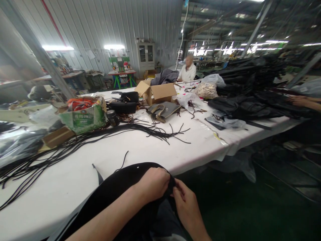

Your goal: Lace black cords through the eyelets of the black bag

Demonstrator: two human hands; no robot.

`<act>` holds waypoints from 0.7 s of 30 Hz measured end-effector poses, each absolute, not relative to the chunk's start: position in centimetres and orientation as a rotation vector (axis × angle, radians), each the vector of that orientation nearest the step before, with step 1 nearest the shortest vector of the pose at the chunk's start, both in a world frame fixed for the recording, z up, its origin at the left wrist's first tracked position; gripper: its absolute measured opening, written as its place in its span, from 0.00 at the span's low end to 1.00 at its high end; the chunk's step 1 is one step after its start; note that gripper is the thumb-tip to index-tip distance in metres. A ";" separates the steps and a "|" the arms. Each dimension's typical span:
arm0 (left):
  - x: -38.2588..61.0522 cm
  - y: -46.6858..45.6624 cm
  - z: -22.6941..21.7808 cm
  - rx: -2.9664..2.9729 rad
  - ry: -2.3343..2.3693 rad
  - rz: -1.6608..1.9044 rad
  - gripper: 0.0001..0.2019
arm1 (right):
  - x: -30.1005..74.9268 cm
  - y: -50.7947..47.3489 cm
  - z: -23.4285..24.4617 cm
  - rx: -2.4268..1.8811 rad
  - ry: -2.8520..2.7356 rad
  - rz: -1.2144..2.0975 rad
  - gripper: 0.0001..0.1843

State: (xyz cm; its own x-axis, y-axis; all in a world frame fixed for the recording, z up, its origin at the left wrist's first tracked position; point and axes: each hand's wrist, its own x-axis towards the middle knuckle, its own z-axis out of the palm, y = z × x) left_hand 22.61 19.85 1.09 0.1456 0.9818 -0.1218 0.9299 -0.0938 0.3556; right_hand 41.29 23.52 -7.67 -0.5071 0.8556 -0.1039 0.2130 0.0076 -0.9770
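Observation:
My left hand [153, 183] is closed in a fist on the edge of a black fabric piece [117, 190] that lies over the near edge of the white table [150, 147] and my lap. My right hand [185, 204] pinches the same black fabric just right of the left hand, fingers pressed together at its rim. A loose black cord [122, 160] curls on the table just beyond the fabric.
A long bundle of black cords [82, 140] runs across the table. Beyond stand a green carton [84, 118], an open cardboard box [157, 92], a grey bag [164, 110], black fabric heaps [245, 103]. A person [188, 70] sits at the far end; another's arm [304, 101] reaches in right.

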 end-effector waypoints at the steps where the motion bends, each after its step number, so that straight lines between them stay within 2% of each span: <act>1: 22.7 19.9 1.1 2.078 1.843 0.202 0.10 | 41.3 23.5 -7.6 -1.099 -1.743 1.538 0.29; 21: 23.1 20.1 0.8 2.014 1.870 0.254 0.10 | 41.3 23.2 -7.6 -1.074 -1.636 1.622 0.29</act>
